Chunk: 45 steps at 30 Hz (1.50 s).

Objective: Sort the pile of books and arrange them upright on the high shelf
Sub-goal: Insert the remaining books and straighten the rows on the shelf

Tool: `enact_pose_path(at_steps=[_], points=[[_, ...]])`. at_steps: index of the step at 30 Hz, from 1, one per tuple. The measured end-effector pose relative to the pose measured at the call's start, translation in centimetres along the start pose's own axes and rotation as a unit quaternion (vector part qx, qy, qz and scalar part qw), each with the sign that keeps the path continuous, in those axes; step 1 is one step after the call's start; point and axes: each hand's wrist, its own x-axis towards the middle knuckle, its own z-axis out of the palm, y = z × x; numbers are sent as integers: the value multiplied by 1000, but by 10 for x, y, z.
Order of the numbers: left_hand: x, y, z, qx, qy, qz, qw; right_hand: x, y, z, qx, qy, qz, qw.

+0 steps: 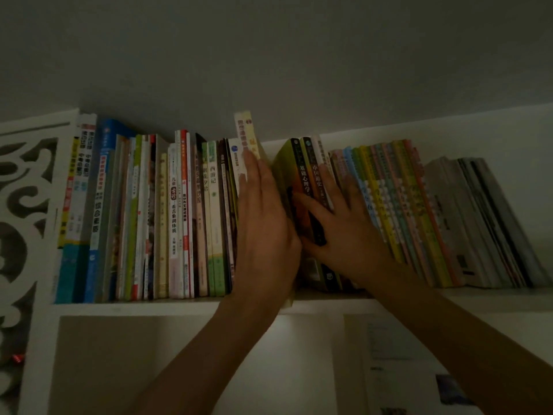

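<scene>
A long row of books stands upright on the high white shelf [167, 307]. My left hand [263, 223] lies flat with straight fingers against a tall pale yellow book [247, 131] that sticks up above its neighbours. Just right of it, my right hand [338, 226] presses with spread fingers on the spines of the dark olive books [299, 163], which lean to the left. Between the two hands a narrow gap shows in the row. The left group of books [149, 217] stands straight; the thin colourful books [398, 187] on the right lean left.
A white carved fretwork panel [21, 205] closes the shelf on the left. Grey-spined books [478, 223] lean at the far right end. The ceiling sits close above the book tops. Below the shelf is a pale wall with a paper sheet [389, 348].
</scene>
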Motion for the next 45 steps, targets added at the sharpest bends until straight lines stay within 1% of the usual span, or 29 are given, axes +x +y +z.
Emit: enact_pose_path(at_steps=[2, 5, 7, 9, 12, 14, 16, 17, 19, 21, 23, 24, 26, 27, 29, 31, 32, 33, 35, 37, 42, 45], points=[[3, -1, 2, 7, -13, -14, 1000, -1, 2, 2, -1, 8, -2, 1000], [2, -2, -1, -7, -6, -5, 1000, 0, 4, 3, -6, 27, 1, 1000], [0, -6, -3, -24, 14, -1, 1000, 0, 3, 3, -13, 25, 3, 1000], [-4, -10, -1, -12, 51, 7, 999, 0, 2, 2, -11, 15, 9, 1000], [-5, -8, 6, -12, 83, 5, 996, 0, 0, -1, 1, 5, 12, 1000], [-5, -1, 12, -13, 96, -13, 995, 1, -2, -3, 0, -13, 20, 1000], [-5, 5, 17, -6, 93, -35, 995, 0, -3, -5, 0, -20, 24, 1000], [-4, 6, 18, -24, 77, -41, 996, 0, -4, -5, 1, -16, 21, 1000], [-1, 2, 18, -80, 21, -34, 996, -1, -4, -6, -3, -21, 22, 1000], [3, -9, 15, -77, -34, -21, 996, -2, -2, -6, -7, -26, 26, 999], [6, -22, 14, -8, -63, -14, 998, -2, 1, -7, -9, -13, 16, 1000], [9, -26, 13, 53, -68, 2, 996, -3, 2, -7, -10, -15, 13, 1000], [16, -35, 9, 172, -85, 65, 979, -3, 2, -7, -12, -35, 10, 999], [22, -39, 5, 196, -106, 99, 970, -3, 1, -10, -6, -46, 5, 999], [36, -52, -6, 196, -174, 157, 952, -2, 4, -18, 13, -86, -4, 996], [42, -66, -13, 198, -233, 187, 933, -3, 11, -25, 37, -125, -19, 991], [43, -71, -14, 208, -246, 190, 927, -3, 15, -25, 29, -133, -31, 990], [42, -73, -13, 220, -248, 189, 925, -4, 17, -24, -1, -123, -52, 991], [37, -76, -7, 240, -243, 186, 921, -3, 16, -19, -99, -64, -100, 988], [32, -80, -2, 248, -236, 187, 921, -1, 12, -15, -154, -53, -95, 982], [31, -90, -2, 248, -237, 209, 916, 1, 8, -3, -131, -46, -79, 987], [30, -87, -4, 260, -236, 209, 913, -1, 3, -5, -142, -63, -78, 985]])
